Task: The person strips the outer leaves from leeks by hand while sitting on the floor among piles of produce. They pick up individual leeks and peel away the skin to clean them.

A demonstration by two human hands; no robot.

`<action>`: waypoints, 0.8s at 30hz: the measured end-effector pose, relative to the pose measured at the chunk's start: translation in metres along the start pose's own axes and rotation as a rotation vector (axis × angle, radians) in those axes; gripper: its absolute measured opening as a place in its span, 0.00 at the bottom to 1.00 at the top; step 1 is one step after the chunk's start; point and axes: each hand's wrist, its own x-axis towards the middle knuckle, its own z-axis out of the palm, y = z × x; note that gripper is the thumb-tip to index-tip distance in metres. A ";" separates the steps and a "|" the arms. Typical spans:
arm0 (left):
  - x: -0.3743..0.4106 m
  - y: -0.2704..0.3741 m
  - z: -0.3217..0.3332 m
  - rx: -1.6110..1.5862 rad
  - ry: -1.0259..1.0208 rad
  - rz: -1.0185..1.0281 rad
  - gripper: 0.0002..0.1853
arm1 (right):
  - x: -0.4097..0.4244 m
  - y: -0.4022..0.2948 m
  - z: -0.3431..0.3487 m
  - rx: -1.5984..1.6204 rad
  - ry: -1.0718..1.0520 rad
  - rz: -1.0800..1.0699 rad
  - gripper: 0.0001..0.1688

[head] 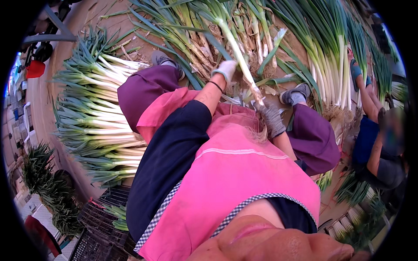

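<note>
In my right hand (pixel 271 120), in a grey knit glove, is the root end of a long green onion (pixel 240 58); its roots hang over my pink apron. The white stalk slants up and away to green leaves. My left hand (pixel 225 70), in a whitish glove, is beside the stalk with its fingers curled, where a loose green leaf (pixel 217 44) meets it; whether it grips that leaf cannot be told. Untrimmed onions with dry brown skins (pixel 196 53) lie beyond my hands. Peeled onions with white stalks (pixel 114 111) are piled on my left.
Between my shoes lie leaf scraps (pixel 267 89). More long green onions (pixel 326 65) rest at the front right. Black plastic crates (pixel 104 222) stand at the lower left. At the right, another person (pixel 382 156) sits near more onions. A metal frame (pixel 49 38) is at the upper left.
</note>
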 end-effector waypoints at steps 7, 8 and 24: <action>-0.033 -0.091 0.001 1.992 -0.908 0.718 0.08 | 0.055 -0.012 -0.015 0.223 0.150 0.071 0.15; -0.031 -0.087 0.000 1.943 -0.750 0.537 0.10 | 0.053 -0.015 -0.013 0.182 0.154 0.016 0.16; -0.015 0.066 0.015 -0.459 0.286 0.431 0.09 | 0.009 -0.009 0.026 -0.543 0.134 -0.382 0.25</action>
